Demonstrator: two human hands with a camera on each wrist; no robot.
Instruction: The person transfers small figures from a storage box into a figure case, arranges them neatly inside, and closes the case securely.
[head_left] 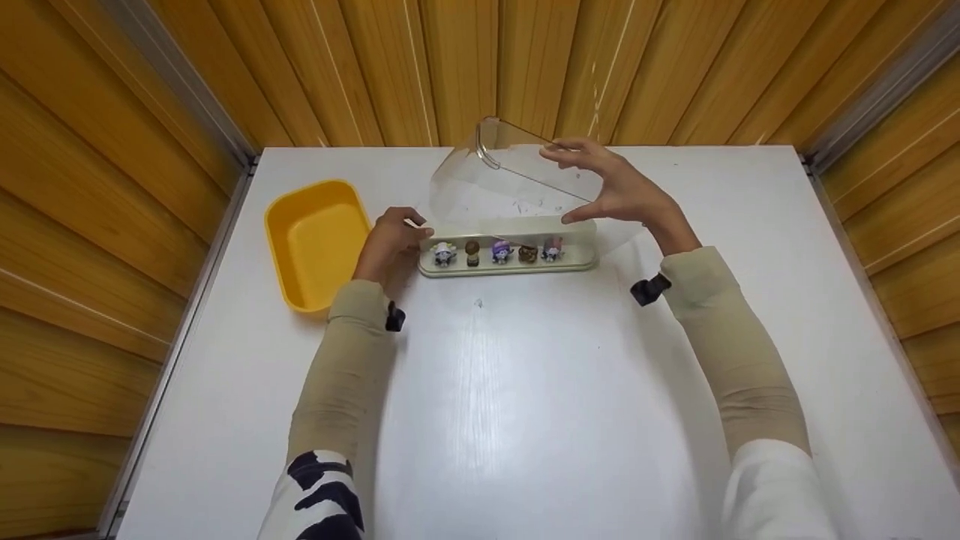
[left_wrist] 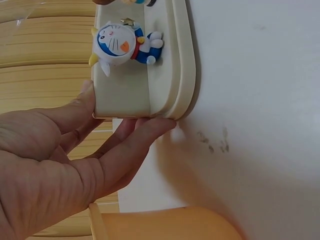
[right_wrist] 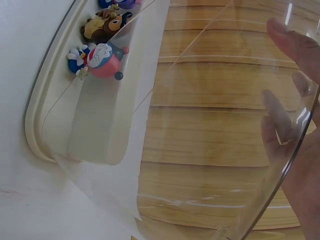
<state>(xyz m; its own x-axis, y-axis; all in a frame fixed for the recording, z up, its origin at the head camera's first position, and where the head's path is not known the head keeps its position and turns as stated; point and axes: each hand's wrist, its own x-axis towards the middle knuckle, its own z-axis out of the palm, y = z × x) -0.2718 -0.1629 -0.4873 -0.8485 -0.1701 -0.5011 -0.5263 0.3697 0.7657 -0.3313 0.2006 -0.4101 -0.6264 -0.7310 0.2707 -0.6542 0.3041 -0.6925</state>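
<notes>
A long pale display base [head_left: 517,225] stands on the table with several small figurines in a row along it. My left hand [head_left: 390,236] grips the base's left end. In the left wrist view its thumb [left_wrist: 80,105] lies at the back edge and its fingers reach round the end, near a blue and white cat figurine [left_wrist: 117,45]. My right hand [head_left: 626,184] holds a clear plastic cover [head_left: 517,180] tilted above and behind the base, thumb and fingers spread across its edge. Through the cover, a figurine in a pink top [right_wrist: 105,62] shows in the right wrist view.
A yellow tub [head_left: 315,247] stands left of the base, close by my left wrist. The white table [head_left: 525,390] ends at the back against a wood-slat wall [head_left: 457,67], with similar panels on both sides.
</notes>
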